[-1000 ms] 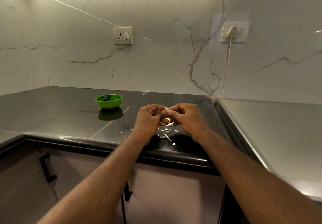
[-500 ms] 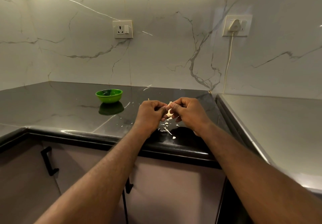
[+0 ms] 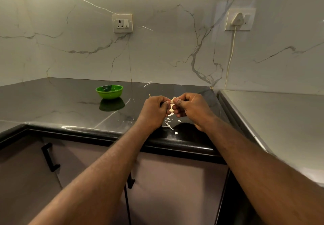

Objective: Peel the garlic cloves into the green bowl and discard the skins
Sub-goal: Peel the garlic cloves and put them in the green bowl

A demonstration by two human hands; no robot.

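Observation:
A pale garlic clove [image 3: 172,100] is pinched between both hands, just above the black counter. My left hand [image 3: 154,111] holds it from the left with curled fingers. From the right, my right hand [image 3: 192,108] grips it with thumb and fingertips. Several white skin flakes [image 3: 168,124] lie on the counter under my hands. The green bowl [image 3: 109,91] stands to the left and a little farther back; its contents are hard to make out.
The glossy black counter [image 3: 52,105] ends in a rounded front edge above cabinet doors with black handles [image 3: 50,156]. A steel-grey surface [image 3: 273,119] adjoins on the right. The marble wall carries a socket [image 3: 122,23] and a plugged-in white cable [image 3: 231,49].
Both hands stay together on the clove and have shifted slightly. The view has tilted downward, and more of the clove shows between the fingertips.

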